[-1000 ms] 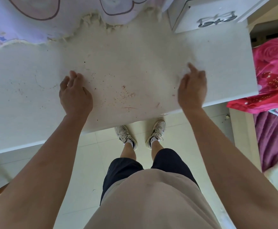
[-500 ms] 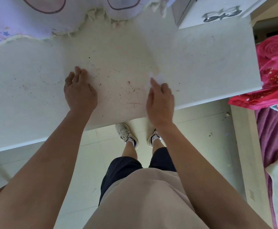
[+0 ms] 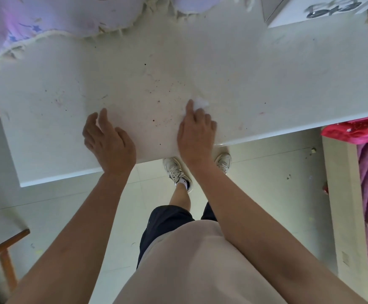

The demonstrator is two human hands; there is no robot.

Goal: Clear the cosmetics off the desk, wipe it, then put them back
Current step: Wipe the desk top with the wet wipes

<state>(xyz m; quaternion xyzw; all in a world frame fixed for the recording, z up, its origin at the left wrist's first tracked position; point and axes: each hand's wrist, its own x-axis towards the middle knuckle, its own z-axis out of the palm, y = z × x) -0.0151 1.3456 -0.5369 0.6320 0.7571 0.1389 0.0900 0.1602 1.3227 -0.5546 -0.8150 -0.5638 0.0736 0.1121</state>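
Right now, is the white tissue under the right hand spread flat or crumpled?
Crumpled: the tissue shows as a small bunched wad past the right hand, which holds it against the desk.

One counter (image 3: 288, 84), two hands (image 3: 109, 141) (image 3: 197, 132), one white tissue (image 3: 201, 103), one white drawer box (image 3: 310, 12), two white sneakers (image 3: 177, 172) (image 3: 224, 161), one wooden stool (image 3: 5, 249), one red floral blanket (image 3: 358, 130) and one lilac cloth (image 3: 47, 14).
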